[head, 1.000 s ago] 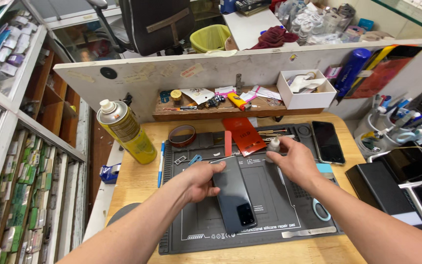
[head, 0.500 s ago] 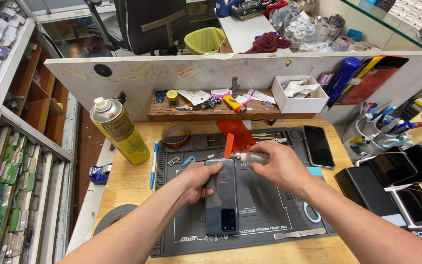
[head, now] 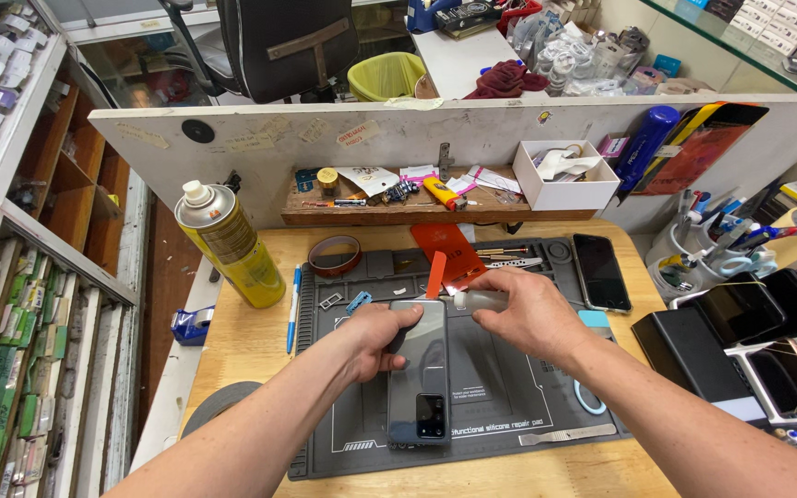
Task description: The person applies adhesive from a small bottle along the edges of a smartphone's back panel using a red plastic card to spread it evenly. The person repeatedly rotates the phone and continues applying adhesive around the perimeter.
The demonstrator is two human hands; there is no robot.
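On the grey mat (head: 509,406) we had the phone (head: 420,369) lying back-up, left hand (head: 375,337) clamped on its top-left edge, right hand (head: 523,314) gripping a small tube (head: 481,300), nozzle at the top edge. Best done with the phone pinned flat and a light squeeze. Count: one tube, one spray can (head: 228,244), one tape roll (head: 335,254), two loose phones.

Left forearm: bare, enters from lower left, angled up toward centre. Left hand (head: 382,337): palm down, fingers (head: 405,320) curled in a grip, thumb tucked to the right side. Right forearm: bare, enters from lower right, angled up and leftward. Right hand (head: 529,312): knuckles up, fingers bent and pinched closed, close beside the left hand, not touching it.
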